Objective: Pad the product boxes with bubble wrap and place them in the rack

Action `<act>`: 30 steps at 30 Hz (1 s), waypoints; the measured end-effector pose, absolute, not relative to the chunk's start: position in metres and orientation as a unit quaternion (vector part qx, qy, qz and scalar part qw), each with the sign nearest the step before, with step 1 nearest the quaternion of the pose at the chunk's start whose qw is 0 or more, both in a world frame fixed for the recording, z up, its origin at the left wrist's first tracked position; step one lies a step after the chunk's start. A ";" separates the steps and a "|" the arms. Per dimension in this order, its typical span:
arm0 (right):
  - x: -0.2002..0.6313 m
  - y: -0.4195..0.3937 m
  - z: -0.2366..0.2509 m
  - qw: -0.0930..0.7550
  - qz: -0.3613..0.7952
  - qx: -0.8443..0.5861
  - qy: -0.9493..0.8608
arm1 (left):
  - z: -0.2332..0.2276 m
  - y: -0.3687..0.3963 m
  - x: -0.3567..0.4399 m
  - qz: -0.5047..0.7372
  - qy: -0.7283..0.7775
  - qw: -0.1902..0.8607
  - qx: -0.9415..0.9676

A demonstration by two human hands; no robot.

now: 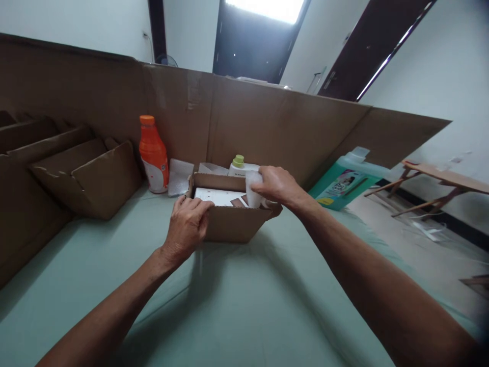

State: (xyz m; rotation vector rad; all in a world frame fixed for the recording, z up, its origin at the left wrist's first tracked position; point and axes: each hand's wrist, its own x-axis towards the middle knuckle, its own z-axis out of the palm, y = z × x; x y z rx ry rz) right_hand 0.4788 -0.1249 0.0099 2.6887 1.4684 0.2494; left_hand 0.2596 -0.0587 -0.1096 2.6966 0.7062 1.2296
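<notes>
A small cardboard box (233, 224) stands with its top open on the pale green sheet. Inside lies a white box (214, 195) with brown printed shapes on it. My left hand (189, 220) grips the near left rim of the cardboard box, fingers curled over the edge. At the box's right end my right hand (277, 184) pinches a piece of white foam wrap (252, 188), partly down inside the box beside the white one. The foam's lower end is hidden by the box wall.
Behind the box are a white bottle with a green cap (239, 162) and bubble wrap (179, 176). An orange bottle (153, 153) stands left, near open cardboard boxes (107, 178). A teal liquid jug (346, 178) leans at right. A tall cardboard panel (260, 112) runs along the back.
</notes>
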 end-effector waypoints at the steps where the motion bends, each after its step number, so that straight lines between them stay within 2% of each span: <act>1: 0.480 -0.125 0.008 0.028 0.083 0.876 0.473 | -0.110 -0.059 0.260 0.402 0.232 0.048 0.884; 5: 0.481 -0.129 0.005 0.000 0.059 0.893 0.446 | -0.108 -0.060 0.260 0.399 0.231 0.056 0.886; 9: 0.480 -0.132 0.001 -0.128 -0.081 0.879 0.452 | -0.109 -0.060 0.260 0.406 0.232 0.056 0.882; 12: 0.484 -0.136 -0.006 -0.192 -0.121 0.869 0.441 | -0.110 -0.061 0.260 0.408 0.230 0.043 0.882; 16: 0.494 -0.138 -0.014 -0.143 -0.108 0.882 0.437 | -0.111 -0.061 0.260 0.404 0.221 0.044 0.887; 21: 0.501 -0.127 -0.011 -0.070 -0.031 0.897 0.435 | -0.111 -0.059 0.261 0.405 0.222 0.045 0.886; 30: 0.494 -0.127 -0.010 -0.001 0.039 0.884 0.467 | -0.111 -0.058 0.262 0.404 0.225 0.050 0.885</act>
